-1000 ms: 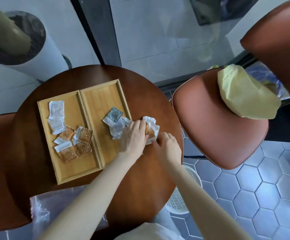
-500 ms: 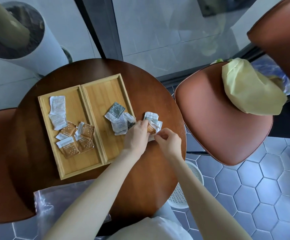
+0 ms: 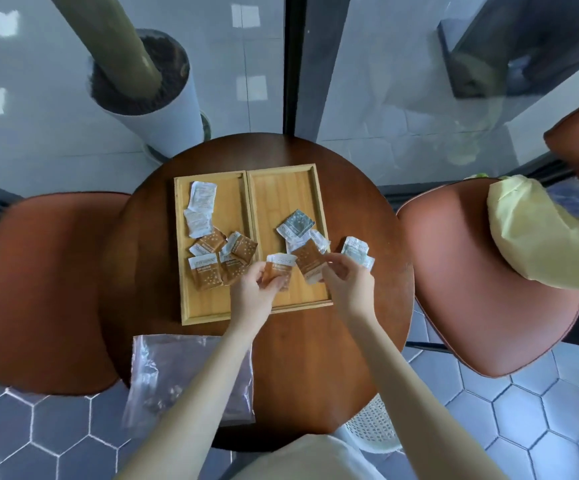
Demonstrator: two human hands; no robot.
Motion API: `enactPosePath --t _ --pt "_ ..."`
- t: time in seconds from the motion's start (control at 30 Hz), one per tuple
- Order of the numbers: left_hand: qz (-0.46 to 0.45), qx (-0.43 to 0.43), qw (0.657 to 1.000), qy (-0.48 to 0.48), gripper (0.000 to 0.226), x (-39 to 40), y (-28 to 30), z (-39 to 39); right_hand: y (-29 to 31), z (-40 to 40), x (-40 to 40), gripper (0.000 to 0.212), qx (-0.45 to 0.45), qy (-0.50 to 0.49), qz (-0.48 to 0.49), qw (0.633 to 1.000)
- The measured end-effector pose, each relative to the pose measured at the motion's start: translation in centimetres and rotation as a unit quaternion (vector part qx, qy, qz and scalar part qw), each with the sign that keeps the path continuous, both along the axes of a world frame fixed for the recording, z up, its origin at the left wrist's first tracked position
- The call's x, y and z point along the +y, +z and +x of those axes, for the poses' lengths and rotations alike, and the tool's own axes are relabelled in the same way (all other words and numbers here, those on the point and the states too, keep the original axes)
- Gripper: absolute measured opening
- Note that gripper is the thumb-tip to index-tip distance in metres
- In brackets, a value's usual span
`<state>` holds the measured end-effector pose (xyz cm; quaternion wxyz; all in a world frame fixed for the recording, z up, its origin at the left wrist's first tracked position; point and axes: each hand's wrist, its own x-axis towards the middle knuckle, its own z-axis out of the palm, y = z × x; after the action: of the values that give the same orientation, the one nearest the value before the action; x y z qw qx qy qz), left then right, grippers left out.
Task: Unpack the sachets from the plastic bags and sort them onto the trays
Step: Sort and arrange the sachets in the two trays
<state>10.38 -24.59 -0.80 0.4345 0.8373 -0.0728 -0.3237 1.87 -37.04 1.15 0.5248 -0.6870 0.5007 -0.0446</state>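
Note:
Two wooden trays lie side by side on the round table. The left tray (image 3: 208, 306) holds several brown sachets (image 3: 208, 275) and white sachets (image 3: 202, 199). The right tray (image 3: 281, 188) holds grey-green sachets (image 3: 296, 226). My left hand (image 3: 257, 296) holds a brown sachet (image 3: 278, 269) above the seam between the trays. My right hand (image 3: 348, 285) pinches another brown sachet (image 3: 310, 263) over the right tray. More grey-green sachets (image 3: 355, 252) lie on the table just right of that tray. An empty clear plastic bag (image 3: 180, 372) lies near the table's front edge.
The brown round table (image 3: 367, 209) stands between two red-brown chairs, the left chair (image 3: 49, 289) and the right chair (image 3: 471, 278). A yellow-green bag (image 3: 544, 237) rests on the right chair. A white planter (image 3: 149, 98) stands behind. A white basket (image 3: 373, 424) sits below.
Both hands have lifted from the pile at the table's right edge and moved left over the trays, each now holding one brown sachet. The camera view has shifted.

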Motion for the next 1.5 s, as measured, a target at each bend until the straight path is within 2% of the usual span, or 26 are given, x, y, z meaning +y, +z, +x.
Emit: enactPosePath --t 0.23,0.4,0.6,0.7,0.8,0.87,0.97,1.03,1.1,1.2,1.4,1.5 --pt "0.092 -0.042 0.993 0.066 0.027 7.3 -0.5 2.0 -1.3 3.3 5.0 0.022 0.011 0.1 0.029 0.994" --pt "0.164 -0.053 0.984 0.051 0.033 10.0 -1.5 3.3 -3.2 4.9 7.7 0.024 0.051 0.164 0.034 0.985" --pt "0.155 -0.078 0.984 0.031 0.047 10.3 -2.1 3.7 -4.8 5.3 10.1 0.025 0.076 0.228 -0.011 0.971" --pt "0.176 -0.158 0.972 -0.003 0.042 10.4 -2.3 3.3 -4.8 5.0 10.2 0.021 0.111 0.32 -0.136 0.931" --pt "0.223 -0.23 0.945 -0.062 0.042 10.5 -2.6 3.1 -5.0 5.2 9.8 0.019 0.053 0.374 -0.283 0.882" --pt "0.249 -0.275 0.921 -0.119 0.044 10.5 -3.1 3.1 -5.5 5.9 9.2 0.03 0.039 0.374 -0.342 0.861" --pt "0.267 -0.278 0.897 -0.215 0.052 10.1 -3.9 2.6 -5.4 7.2 8.3 0.053 0.111 0.457 -0.337 0.816" --pt "0.295 -0.253 0.882 -0.268 0.062 9.8 -4.3 2.2 -5.5 7.7 7.8 0.059 0.173 0.537 -0.314 0.764" --pt "0.302 -0.207 0.886 -0.284 0.079 9.6 -4.8 2.1 -5.7 8.0 7.8 0.062 0.198 0.572 -0.311 0.732" --pt "0.301 -0.18 0.894 -0.28 0.083 9.5 -5.2 2.2 -5.9 9.0 8.2 0.065 0.209 0.576 -0.299 0.732" --pt "0.306 -0.168 0.894 -0.282 0.08 9.3 -4.5 2.6 -6.2 11.3 8.4 0.068 0.215 0.543 -0.265 0.767" --pt "0.316 -0.154 0.89 -0.291 0.066 9.2 -4.4 2.9 -5.9 11.5 7.6 0.065 0.194 0.531 -0.289 0.772"
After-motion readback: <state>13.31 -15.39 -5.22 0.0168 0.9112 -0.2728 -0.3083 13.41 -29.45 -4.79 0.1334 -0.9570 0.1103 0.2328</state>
